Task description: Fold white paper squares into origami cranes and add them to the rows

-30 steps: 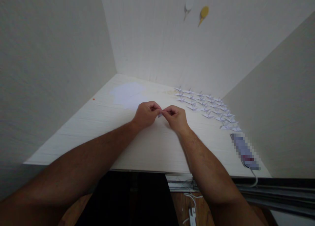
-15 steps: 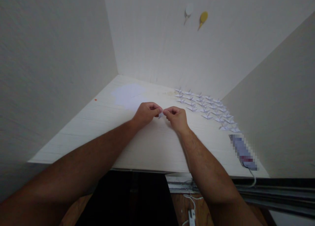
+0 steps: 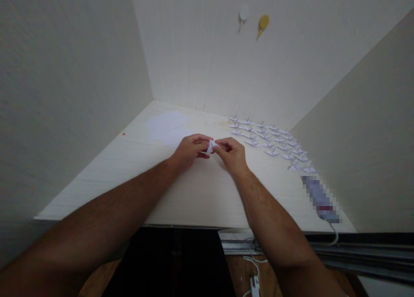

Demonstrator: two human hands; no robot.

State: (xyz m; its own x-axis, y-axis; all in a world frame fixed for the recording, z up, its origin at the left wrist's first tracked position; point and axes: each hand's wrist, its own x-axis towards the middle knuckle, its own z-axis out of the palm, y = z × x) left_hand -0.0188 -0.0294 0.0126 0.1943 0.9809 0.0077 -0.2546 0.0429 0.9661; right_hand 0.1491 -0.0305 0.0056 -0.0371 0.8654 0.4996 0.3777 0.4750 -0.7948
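The fingers of the left hand (image 3: 190,149) and the right hand (image 3: 233,154) are meeting at one small folded paper (image 3: 211,146), both gripping it between thumb and fingertips, the left from its left side and the right from its right. The paper is showing a pointed top between the hands, above the middle of the white table (image 3: 200,198); its finer folds are too small to make out. Both forearms are reaching in from the near edge. Just beyond the left hand, a patch of white paper (image 3: 168,126) is lying flat on the table. To the right of the right hand, many small paper cranes (image 3: 272,152) are standing in slanting rows, running along the back wall (image 3: 207,51) toward the right corner. Nearer, at the table's right side, a blurred-over oblong object (image 3: 320,200) is lying with a white cable (image 3: 336,236) trailing off the edge. An orange speck (image 3: 123,134) is sitting by the left edge. Higher up, a white hook (image 3: 244,12) and a yellow hook (image 3: 264,22) are hanging side by side on the back wall.
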